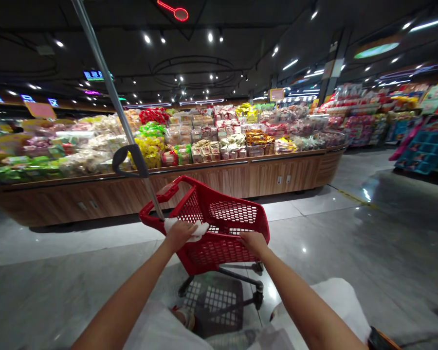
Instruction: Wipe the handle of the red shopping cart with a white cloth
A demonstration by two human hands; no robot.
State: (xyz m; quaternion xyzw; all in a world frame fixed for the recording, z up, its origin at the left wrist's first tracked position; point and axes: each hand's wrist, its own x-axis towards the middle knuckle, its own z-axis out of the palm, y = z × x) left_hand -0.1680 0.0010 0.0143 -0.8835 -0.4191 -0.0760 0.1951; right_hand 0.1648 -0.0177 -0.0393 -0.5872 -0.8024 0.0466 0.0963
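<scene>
A red plastic shopping cart [208, 255] stands side-on in front of me, its mesh basket on dark wheeled legs. My left hand [180, 235] is closed on a crumpled white cloth [199, 230], which lies over the near rim close to the cart's handle end. Farther right along that rim, my right hand [253, 243] is curled over the edge, its fingertips partly out of sight inside. A long metal pole [105, 73] with a dark loop grip [140, 161] rises from the handle end of the cart, left of my left hand.
Behind the cart runs a long wood-panelled display counter [222, 177] heaped with packaged snacks [208, 148]. More stocked shelves [367, 116] and a blue rack [425, 148] stand at the right. The floor [336, 238] is shiny grey tile.
</scene>
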